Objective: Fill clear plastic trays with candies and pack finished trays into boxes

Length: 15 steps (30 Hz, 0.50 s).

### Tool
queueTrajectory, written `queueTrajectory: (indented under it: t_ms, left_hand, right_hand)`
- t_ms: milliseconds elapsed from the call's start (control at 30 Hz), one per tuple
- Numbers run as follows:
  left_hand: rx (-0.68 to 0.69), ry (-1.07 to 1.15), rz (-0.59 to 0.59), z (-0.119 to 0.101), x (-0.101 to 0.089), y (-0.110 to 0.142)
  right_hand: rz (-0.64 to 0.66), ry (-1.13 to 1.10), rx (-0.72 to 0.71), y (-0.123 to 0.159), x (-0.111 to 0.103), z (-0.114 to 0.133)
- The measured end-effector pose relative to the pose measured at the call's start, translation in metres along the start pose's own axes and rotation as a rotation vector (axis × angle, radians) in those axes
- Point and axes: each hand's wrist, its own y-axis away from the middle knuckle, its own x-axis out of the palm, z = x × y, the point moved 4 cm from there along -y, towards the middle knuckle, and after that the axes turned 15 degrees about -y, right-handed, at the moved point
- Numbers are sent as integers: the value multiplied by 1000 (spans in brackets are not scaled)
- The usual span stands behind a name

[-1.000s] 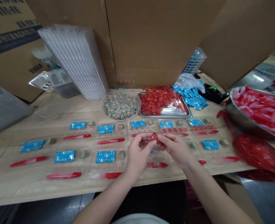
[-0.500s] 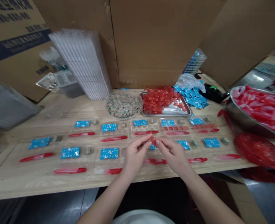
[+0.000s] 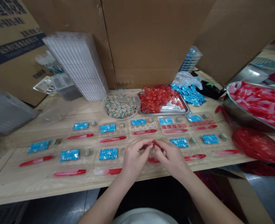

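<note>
Pinching 1 red candy [image 3: 154,144] w/ 2 hands: left hand [image 3: 134,158], right hand [image 3: 172,158].

Small red wrapped candy [image 3: 154,144]: glossy, translucent red, pinched betw. fingertips of both hands, held just above a clear plastic blister tray [image 3: 151,155] near the worktop's front edge. Mostly hidden by fingers [image 3: 149,147]; only the top shows. Tray lies flat, w/ a red stick piece in its front slot.
</note>
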Motion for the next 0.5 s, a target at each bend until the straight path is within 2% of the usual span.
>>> queueTrajectory:
  t_ms: [100, 167, 233, 400, 500]
  left_hand:
    - [-192, 189, 76, 9, 7, -1]
    - [-251, 259, 91, 11, 9, -1]
    - [-226, 220, 72, 11, 7, 0]
    - [-19, -60, 2, 0, 0, 5]
    - [19, -132, -17, -3, -1, 6]
  right_hand:
    - [0, 0, 3, 2, 0, -1]
    - [10, -27, 3, 3, 0, -1]
    - [20, -34, 0, 3, 1, -1]
    - [17, 53, 25, 2, 5, -1]
    - [28, 86, 32, 1, 6, -1]
